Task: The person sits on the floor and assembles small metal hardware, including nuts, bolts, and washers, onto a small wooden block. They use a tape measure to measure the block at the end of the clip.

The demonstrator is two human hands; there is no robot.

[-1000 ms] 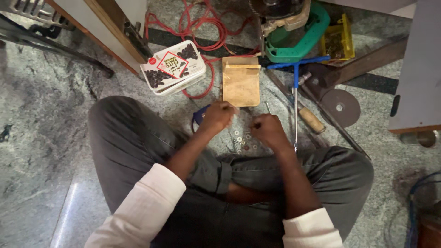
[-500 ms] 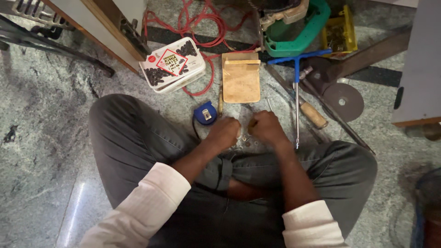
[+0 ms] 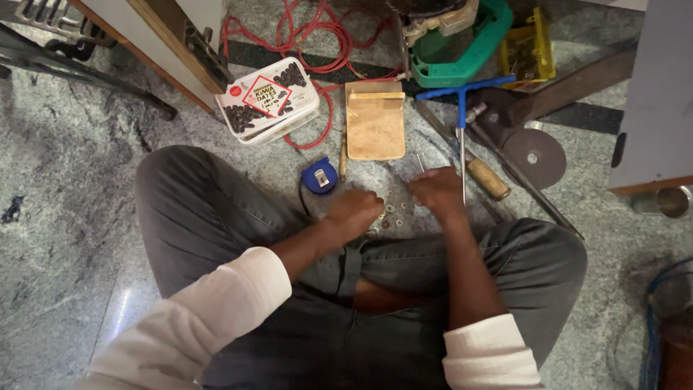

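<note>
1. Sitting cross-legged on a stone floor (image 3: 86,217), a person works both hands low in front of the knees.
2. Left hand (image 3: 356,211) is curled into a loose fist, knuckles up, over the floor; whether it pinches anything cannot be told.
3. Right hand (image 3: 435,191) is also curled, fingers bent down to the floor; what it grips, if anything, cannot be told.
4. Washers (image 3: 390,209), small and round, lie scattered on the floor between the two hands, just beside the left hand's knuckles and near the right hand's fingertips.
5. Tape measure (image 3: 320,176), blue, lies just beyond the left hand, apart from it.
6. Wood block (image 3: 375,123), pale, lies flat beyond both hands, well apart from the washers.
7. T-wrench (image 3: 462,115), blue, has its shaft running down right beside the right hand; contact cannot be told.
8. Chisel (image 3: 488,178) with a wooden handle lies just right of the right hand.
9. Cutting disc (image 3: 535,156) lies further right, near a dark metal bar.
10. Box (image 3: 268,100), white with a red diamond label, sits beyond the left knee, on a red cable (image 3: 317,36).
11. Green tool (image 3: 462,50) and yellow case (image 3: 530,50) sit at the top.
</note>
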